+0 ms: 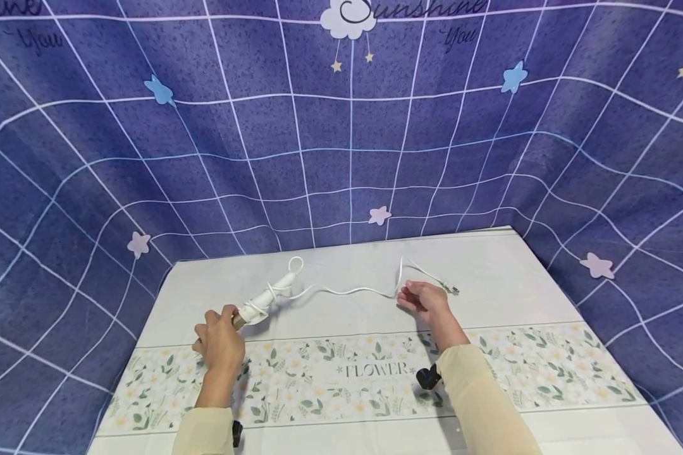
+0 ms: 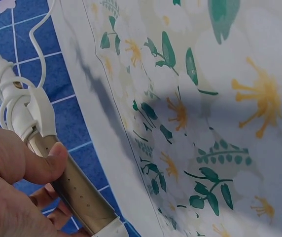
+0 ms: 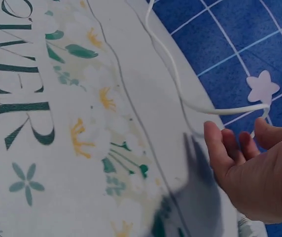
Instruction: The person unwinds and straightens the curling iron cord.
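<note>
On the left, a curling iron (image 1: 264, 302) with a white handle and gold barrel slants upward above the table, its white cord (image 1: 350, 292) wound round the handle. My left hand (image 1: 221, 338) grips the gold barrel (image 2: 82, 190), thumb on top and fingers beneath. The cord loops past the handle's end and runs right to my right hand (image 1: 427, 302). That hand's fingers are loosely bent, with space between thumb (image 3: 274, 134) and fingers. Right at the fingertips the cord bends sharply and passes behind the hand. Beyond the hand is the plug (image 1: 451, 289).
A white tabletop (image 1: 341, 262) with a flower-printed band (image 1: 296, 385) lies under both hands, lettered FLOWER. Behind and on both sides hangs a blue grid-patterned curtain (image 1: 330, 126) with stars. The table's back edge meets this curtain.
</note>
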Demonstrator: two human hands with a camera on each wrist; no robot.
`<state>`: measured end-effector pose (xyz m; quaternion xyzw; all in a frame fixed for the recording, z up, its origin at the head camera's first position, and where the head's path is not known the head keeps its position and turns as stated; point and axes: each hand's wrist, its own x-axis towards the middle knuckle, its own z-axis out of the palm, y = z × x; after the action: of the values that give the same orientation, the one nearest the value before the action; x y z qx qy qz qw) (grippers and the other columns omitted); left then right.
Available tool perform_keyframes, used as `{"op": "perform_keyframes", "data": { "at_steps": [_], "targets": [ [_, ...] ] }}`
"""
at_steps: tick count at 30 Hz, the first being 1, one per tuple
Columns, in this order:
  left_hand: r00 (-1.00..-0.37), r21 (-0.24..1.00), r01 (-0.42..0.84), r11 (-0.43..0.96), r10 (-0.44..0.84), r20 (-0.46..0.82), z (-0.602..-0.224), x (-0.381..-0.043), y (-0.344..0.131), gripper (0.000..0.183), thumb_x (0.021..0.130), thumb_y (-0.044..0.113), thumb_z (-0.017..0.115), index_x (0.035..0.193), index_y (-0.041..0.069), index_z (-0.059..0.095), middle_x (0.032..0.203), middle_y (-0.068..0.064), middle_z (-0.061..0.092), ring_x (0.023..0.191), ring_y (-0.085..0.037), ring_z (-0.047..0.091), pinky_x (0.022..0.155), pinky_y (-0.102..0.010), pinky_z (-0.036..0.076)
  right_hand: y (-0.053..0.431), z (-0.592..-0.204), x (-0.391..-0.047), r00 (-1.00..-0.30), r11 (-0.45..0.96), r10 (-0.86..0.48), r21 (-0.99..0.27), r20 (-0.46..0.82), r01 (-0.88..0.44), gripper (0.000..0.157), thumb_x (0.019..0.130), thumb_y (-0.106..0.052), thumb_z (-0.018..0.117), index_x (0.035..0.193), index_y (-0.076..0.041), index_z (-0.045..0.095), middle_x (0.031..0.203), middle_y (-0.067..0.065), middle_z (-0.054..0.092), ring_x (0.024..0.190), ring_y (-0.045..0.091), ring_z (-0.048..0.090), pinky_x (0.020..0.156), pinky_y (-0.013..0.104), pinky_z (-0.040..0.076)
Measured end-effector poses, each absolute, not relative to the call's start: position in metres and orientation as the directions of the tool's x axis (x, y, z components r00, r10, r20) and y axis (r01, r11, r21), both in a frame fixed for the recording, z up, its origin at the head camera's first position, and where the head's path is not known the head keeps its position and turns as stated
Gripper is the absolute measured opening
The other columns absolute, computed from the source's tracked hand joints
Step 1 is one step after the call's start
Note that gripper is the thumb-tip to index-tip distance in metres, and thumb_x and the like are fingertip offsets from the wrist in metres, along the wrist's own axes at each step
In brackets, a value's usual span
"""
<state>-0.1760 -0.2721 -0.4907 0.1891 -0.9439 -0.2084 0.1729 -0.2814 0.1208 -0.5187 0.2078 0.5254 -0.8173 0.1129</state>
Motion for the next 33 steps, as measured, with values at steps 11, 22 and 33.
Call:
{"op": "perform_keyframes", "data": {
  "at_steps": [11,22,33],
  "targets": [
    [-0.867,0.46,-0.286,0.841,-0.431,0.25,-0.491,-0.176,-0.274,0.042,0.081,-0.011,0.061,0.118,0.008,0.058,0.105,-0.023,0.046,0.1,-0.048,0.042,0.077,-0.064,0.032,0.102,-0.511,-0.275,-0.877,-0.227,-0.167,-0.848,-0.451,0.479,0.041,0.093,-0.002,0.059,0.127,0.017,0.046,0.095,0.023,0.069,0.08,0.027,0.071,0.083,0.042,0.053],
    [-0.868,0.466,-0.256,0.847,-0.414,0.275,-0.488,-0.175,-0.269,0.043,0.08,-0.011,0.061,0.118,0.009,0.058,0.105,-0.022,0.047,0.099,-0.047,0.042,0.075,-0.062,0.033,0.076,-0.519,-0.272,-0.867,-0.27,-0.238,-0.827,-0.438,0.493,0.04,0.094,-0.001,0.057,0.128,0.016,0.045,0.093,0.02,0.069,0.085,0.03,0.071,0.086,0.046,0.051],
    [-0.862,0.484,-0.237,0.842,-0.412,0.296,-0.485,-0.176,-0.262,0.043,0.079,-0.01,0.066,0.117,0.01,0.06,0.105,-0.02,0.048,0.099,-0.044,0.043,0.076,-0.06,0.034,0.048,-0.529,-0.27,-0.872,-0.327,-0.276,-0.814,-0.404,0.48,0.035,0.096,-0.003,0.054,0.125,0.015,0.047,0.108,0.032,0.063,0.101,0.043,0.064,0.086,0.047,0.051]
  ]
}}
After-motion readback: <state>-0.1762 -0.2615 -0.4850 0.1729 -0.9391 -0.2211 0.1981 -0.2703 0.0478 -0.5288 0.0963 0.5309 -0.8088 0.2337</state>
